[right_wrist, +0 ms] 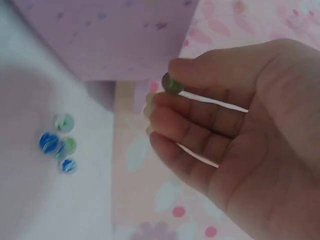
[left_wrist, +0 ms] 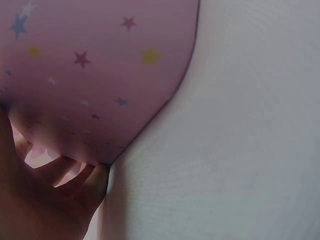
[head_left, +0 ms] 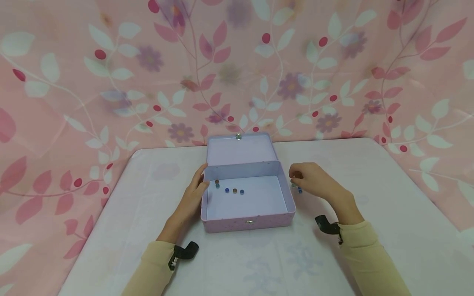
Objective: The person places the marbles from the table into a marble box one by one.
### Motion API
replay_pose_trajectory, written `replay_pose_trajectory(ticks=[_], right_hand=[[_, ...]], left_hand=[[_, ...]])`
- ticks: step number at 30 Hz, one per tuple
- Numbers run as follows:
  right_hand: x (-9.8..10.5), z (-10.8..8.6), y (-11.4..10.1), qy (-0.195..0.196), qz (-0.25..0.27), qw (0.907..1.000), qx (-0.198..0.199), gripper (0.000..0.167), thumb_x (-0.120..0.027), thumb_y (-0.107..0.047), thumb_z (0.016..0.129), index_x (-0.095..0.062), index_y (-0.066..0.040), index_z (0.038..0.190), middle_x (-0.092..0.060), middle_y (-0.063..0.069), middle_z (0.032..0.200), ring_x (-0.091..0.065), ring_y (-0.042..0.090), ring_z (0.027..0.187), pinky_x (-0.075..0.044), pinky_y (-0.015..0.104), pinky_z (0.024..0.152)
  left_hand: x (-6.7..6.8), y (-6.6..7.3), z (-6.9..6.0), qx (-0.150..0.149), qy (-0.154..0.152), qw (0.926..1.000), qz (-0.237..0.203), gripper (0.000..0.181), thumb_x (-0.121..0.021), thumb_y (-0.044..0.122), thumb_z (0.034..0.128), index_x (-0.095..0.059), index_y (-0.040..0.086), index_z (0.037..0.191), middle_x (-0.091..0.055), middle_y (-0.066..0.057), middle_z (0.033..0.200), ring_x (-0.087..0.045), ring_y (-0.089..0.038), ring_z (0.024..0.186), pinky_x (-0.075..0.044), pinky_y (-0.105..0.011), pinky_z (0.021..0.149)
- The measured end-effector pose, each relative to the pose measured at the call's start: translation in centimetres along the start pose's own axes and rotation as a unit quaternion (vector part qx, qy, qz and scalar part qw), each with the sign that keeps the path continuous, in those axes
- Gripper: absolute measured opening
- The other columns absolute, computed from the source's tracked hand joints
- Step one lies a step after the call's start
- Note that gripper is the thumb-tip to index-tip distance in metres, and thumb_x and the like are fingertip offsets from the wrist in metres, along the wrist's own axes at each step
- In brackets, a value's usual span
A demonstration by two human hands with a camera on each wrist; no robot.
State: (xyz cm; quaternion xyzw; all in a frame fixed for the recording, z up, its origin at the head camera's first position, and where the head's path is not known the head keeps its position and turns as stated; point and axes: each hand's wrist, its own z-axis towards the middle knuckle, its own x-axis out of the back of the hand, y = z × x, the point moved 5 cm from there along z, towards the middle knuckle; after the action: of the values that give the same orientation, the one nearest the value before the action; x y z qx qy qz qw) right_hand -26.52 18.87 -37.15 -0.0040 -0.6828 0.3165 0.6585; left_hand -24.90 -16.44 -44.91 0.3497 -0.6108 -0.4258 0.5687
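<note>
A lilac hinged tin box [head_left: 249,222] stands on the table with its lid [head_left: 240,150] raised at the back. Several small glass marbles [head_left: 235,190] lie on its floor, toward the left. My left hand [head_left: 190,197] grips the box's left wall, thumb over the rim; in the left wrist view its fingers [left_wrist: 65,170] lie against the star-printed side. Off the box's right side, my right hand [head_left: 314,179] pinches a greenish marble [right_wrist: 172,84] between thumb and index finger. Below it, several blue and green marbles [right_wrist: 50,142] are grouped on the tabletop.
A pale cloth covers the table [head_left: 148,197]. Behind it hangs a pink curtain [head_left: 229,74] with leaves and flowers. Dark wrist cameras [head_left: 327,225] are strapped over both beige sleeves [head_left: 370,255].
</note>
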Motion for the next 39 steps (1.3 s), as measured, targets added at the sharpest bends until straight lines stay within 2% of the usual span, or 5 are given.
replay_pose_trajectory(ticks=[12,19,26,32,39], right_hand=[[-0.7,-0.3,-4.9,0.022,0.062,0.9942,0.085,0.009,-0.069,-0.007,0.089,-0.069,-0.014,0.094,-0.064,-0.005,0.084,-0.056,0.012,0.08,-0.051,0.031,0.073],[-3.2,0.1,-6.2,-0.016,0.018,0.9929,0.117,0.006,-0.069,-0.008,0.089,-0.069,-0.011,0.094,-0.06,-0.006,0.08,-0.051,0.01,0.075,-0.046,0.025,0.068],[-5.2,0.2,-6.9,-0.035,-0.032,0.9932,0.106,0.006,-0.069,-0.009,0.09,-0.07,-0.011,0.095,-0.063,-0.007,0.081,-0.052,0.008,0.073,-0.047,0.024,0.067],[-5.9,0.0,-7.3,-0.039,-0.091,0.9904,0.096,0.006,-0.069,-0.012,0.089,-0.071,-0.015,0.095,-0.068,-0.007,0.084,-0.054,0.005,0.071,-0.047,0.024,0.063],[-6.1,-0.2,-7.4,-0.039,-0.106,0.9885,0.101,0.006,-0.07,-0.011,0.088,-0.072,-0.016,0.092,-0.069,-0.008,0.082,-0.054,0.004,0.069,-0.046,0.022,0.061]], left_hand=[[0.0,0.2,-0.1,0.001,0.0,1.0,-0.005,0.056,-0.037,0.035,0.104,-0.017,0.048,0.155,-0.023,-0.002,0.166,-0.022,-0.029,0.154,-0.02,-0.063,0.12],[-0.1,0.0,-0.1,0.004,-0.003,1.0,-0.007,0.057,-0.037,0.036,0.1039,-0.015,0.049,0.154,-0.022,-0.003,0.166,-0.021,-0.03,0.154,-0.018,-0.064,0.12],[-0.2,0.1,-0.1,0.01,-0.001,0.9999,-0.006,0.055,-0.037,0.036,0.1035,-0.016,0.053,0.152,-0.022,-0.001,0.166,-0.021,-0.028,0.154,-0.019,-0.062,0.12],[-0.2,0.3,-0.1,0.009,-0.002,0.9999,-0.007,0.055,-0.037,0.038,0.1031,-0.016,0.054,0.152,-0.022,-0.002,0.166,-0.021,-0.028,0.154,-0.019,-0.062,0.12],[-0.1,0.2,-0.2,0.008,-0.001,0.9999,-0.007,0.055,-0.037,0.039,0.1031,-0.017,0.052,0.153,-0.022,-0.001,0.166,-0.021,-0.028,0.154,-0.019,-0.062,0.12]])
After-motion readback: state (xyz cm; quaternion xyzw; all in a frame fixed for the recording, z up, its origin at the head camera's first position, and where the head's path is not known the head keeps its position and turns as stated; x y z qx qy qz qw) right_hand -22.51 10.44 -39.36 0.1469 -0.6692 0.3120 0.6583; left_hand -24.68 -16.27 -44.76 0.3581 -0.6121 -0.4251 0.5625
